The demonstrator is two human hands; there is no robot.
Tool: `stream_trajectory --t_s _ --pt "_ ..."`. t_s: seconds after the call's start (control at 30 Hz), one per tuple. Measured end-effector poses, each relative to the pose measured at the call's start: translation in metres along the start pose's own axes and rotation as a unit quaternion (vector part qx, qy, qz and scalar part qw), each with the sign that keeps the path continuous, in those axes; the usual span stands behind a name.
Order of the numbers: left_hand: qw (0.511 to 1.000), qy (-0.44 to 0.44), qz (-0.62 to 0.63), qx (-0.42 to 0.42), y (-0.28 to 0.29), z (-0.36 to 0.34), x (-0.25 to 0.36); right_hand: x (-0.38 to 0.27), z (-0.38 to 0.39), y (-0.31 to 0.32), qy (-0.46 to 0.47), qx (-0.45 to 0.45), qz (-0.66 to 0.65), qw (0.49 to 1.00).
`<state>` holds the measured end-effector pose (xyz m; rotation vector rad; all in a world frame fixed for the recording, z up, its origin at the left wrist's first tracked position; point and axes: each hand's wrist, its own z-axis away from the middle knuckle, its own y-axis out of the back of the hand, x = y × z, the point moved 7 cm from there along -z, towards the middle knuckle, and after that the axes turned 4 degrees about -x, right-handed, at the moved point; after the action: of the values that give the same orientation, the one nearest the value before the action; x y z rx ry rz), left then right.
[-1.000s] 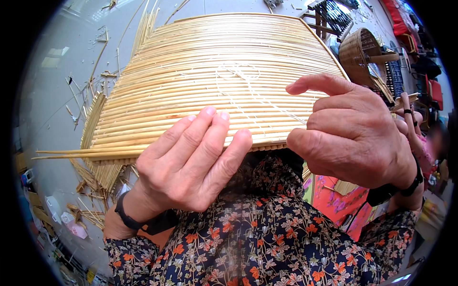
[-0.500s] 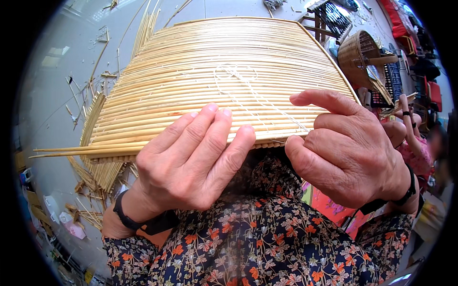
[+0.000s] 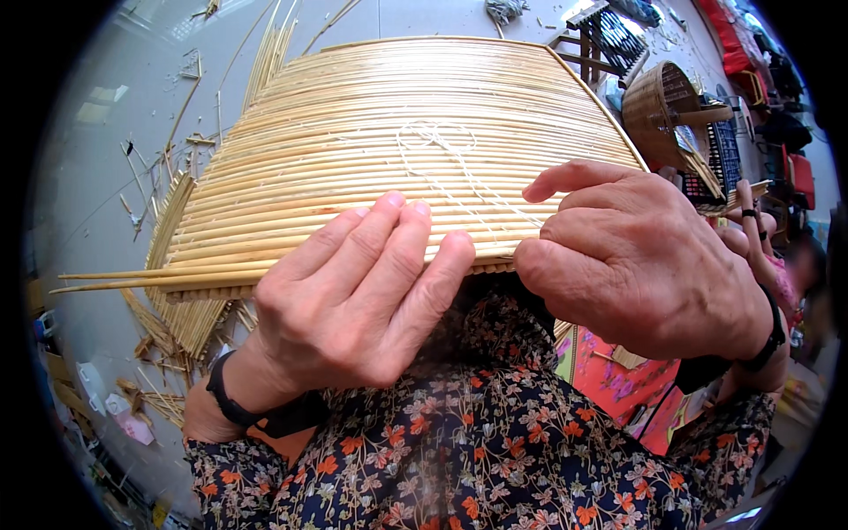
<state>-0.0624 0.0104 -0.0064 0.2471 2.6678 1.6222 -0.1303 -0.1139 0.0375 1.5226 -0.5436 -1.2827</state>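
A panel of straw-coloured stalks [image 3: 353, 132], laid side by side and stitched with white thread [image 3: 459, 159], tilts up in front of me. My left hand [image 3: 353, 283] lies on its near edge, fingers stretched flat over the stalks and the thumb at the rim. At the same edge, just right of that thumb, my right hand [image 3: 645, 256] pinches thumb against fingers, with the forefinger raised and bent. A thin needle shows at this pinch in the earlier frame; now the fingers mostly hide it. The loose, looped thread runs over the panel to the right hand.
Long stalks [image 3: 132, 281] jut from the panel's left end. Another stalk bundle [image 3: 172, 256] and scraps lie on the floor at left. At right stand a wicker basket [image 3: 658, 110] and a dark crate [image 3: 723, 155]; beyond them another person's arm [image 3: 755, 230] shows.
My right hand has shifted left along the near edge, toward my left thumb, and the needle is now mostly covered. My left hand keeps its place on the panel.
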Motion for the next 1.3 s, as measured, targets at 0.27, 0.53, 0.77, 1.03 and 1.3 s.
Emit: stream_trajectory --t_s 0.27,0.53,0.77,1.03,1.3 --pt "1.000 -0.006 -0.005 0.000 -0.001 0.000 0.002 0.005 0.000 -0.009 -0.033 -0.031 0.016 0.999" --pt "1.000 -0.004 -0.017 0.007 -0.004 0.002 -0.003 0.008 -0.004 -0.021 -0.060 0.006 0.090 0.994" --pt "0.999 -0.015 -0.028 0.006 -0.001 -0.002 -0.004 0.004 -0.004 -0.011 -0.048 0.016 0.140 0.989" --pt "0.999 -0.011 -0.033 0.015 -0.009 -0.001 -0.002 0.017 -0.008 -0.033 -0.074 0.000 0.164 0.984" --pt "0.998 -0.028 -0.052 0.024 -0.014 -0.005 -0.010 0.014 -0.007 -0.026 -0.093 0.031 0.206 0.974"
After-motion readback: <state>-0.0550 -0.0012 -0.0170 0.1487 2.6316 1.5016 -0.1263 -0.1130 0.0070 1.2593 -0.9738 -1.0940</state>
